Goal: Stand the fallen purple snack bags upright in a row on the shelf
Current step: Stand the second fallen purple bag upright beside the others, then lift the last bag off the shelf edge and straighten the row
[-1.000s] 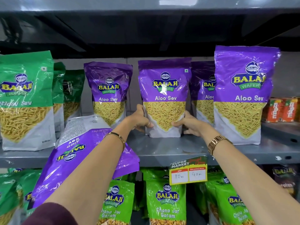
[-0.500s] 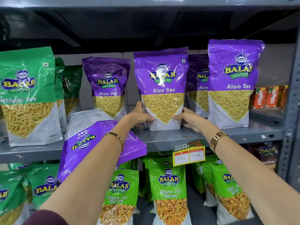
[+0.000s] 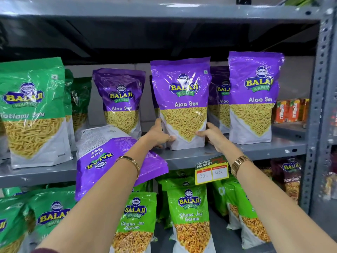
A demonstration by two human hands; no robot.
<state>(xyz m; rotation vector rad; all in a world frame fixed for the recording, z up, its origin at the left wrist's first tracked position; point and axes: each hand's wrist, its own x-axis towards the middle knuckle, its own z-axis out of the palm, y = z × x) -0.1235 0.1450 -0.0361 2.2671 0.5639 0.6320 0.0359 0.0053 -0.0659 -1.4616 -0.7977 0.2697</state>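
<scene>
Head view: left of the left hand (image 3: 158,135), one fallen purple bag (image 3: 109,161) lies upside down, overhanging the shelf (image 3: 255,152) edge. Both hands clasp the middle Aloo Sev bag (image 3: 182,105); right hand (image 3: 209,134) on its far side. It's been drawn forward, now upright. Behind it, another bag (image 3: 219,95) is half hidden.

A supermarket aisle. Grey metal shelving (image 3: 228,157) with a perforated upright post (image 3: 322,106), stocked with rows of identical branded snack bags: purple Aloo Sev bags (image 3: 254,95), green Ratlami Sev bags (image 3: 31,110), green Chana Jor Garam bags (image 3: 189,216) below. Yellow "Super Market" price tag (image 3: 211,172) clipped to the shelf edge, handwritten prices.
</scene>
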